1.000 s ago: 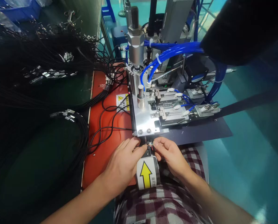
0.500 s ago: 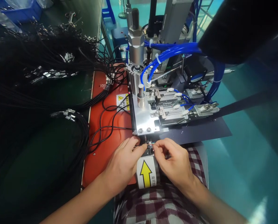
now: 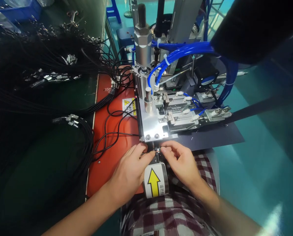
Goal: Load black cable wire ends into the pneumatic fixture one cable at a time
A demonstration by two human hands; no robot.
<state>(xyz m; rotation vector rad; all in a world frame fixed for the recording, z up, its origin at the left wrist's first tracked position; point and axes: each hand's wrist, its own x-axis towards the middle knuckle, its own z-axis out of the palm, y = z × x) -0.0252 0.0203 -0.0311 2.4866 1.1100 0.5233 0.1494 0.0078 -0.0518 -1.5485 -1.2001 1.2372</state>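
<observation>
Both hands pinch a small wire end [image 3: 158, 151] at the slot under the metal plate [image 3: 151, 126], just above the arrow label [image 3: 154, 181]. The left hand [image 3: 131, 168] steadies it with fingers closed, and the right hand [image 3: 179, 160] nips it between thumb and forefinger. Feeding it straight in, fingertips clear of the plate edge, would serve best.

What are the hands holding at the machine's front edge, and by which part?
Both hands, left hand and right hand, pinch a small wired part by its ends; details too small to tell.
</observation>
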